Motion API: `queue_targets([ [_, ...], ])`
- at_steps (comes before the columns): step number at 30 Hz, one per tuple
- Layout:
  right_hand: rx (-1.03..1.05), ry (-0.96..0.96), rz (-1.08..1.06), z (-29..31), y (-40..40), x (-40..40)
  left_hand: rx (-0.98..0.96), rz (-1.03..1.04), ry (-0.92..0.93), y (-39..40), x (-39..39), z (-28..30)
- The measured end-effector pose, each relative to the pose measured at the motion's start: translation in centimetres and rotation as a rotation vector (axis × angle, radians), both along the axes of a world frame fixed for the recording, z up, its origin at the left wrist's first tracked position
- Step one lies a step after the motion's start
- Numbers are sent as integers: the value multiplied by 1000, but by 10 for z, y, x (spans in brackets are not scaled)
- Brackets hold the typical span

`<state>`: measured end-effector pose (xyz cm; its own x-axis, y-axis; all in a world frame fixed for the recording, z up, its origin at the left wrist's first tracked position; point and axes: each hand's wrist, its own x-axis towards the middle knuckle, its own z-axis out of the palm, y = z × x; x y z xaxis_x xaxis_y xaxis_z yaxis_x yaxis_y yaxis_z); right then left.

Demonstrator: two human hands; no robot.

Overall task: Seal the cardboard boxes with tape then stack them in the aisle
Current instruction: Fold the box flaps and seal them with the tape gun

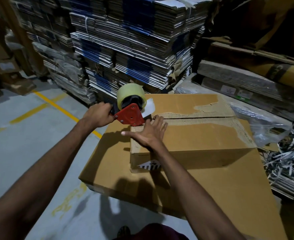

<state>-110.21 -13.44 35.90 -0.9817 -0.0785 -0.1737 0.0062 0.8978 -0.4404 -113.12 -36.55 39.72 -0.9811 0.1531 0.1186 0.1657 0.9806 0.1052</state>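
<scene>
Cardboard box (194, 134), the smaller of two, is shown resting on a larger carton (212, 184) that stands on the grey floor (21, 144). Its top flaps are closed, and the centre seam (203, 117) is seen bare, flanked by torn patches of liner. The step in hand is judged to be the start of the sealing pass: a red tape dispenser (130, 113), loaded with a clear roll (130, 94), is set at the seam's end nearest the box's left edge, a loose tab of tape raised beside it. The left hand (98, 115) is wrapped closed around the dispenser's handle, its forearm extended toward the box. The right hand (148, 132) is laid flat on the lid just beside the dispenser, fingers straight and spread, nothing held, the flap pressed down. The next move is judged to require the tab to be stuck down and the dispenser drawn along the seam toward the box's far end, with the flaps kept level. Beyond the box, bundles of flattened cartons (134, 40) are stacked.
</scene>
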Motion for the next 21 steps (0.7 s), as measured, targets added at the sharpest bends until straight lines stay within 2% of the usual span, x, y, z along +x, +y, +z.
queue_targets([
  [3,6,70,-31,-6,-7,3,-8,-7,-3,2,0,1],
  [7,19,137,78,-9,11,-12,-17,-26,-37,11,-2,6],
  [15,72,249,181,-14,89,-35,81,-77,-132,76,-7,14],
  [21,87,243,177,-15,98,-34,142,-133,-126,81,-8,12],
])
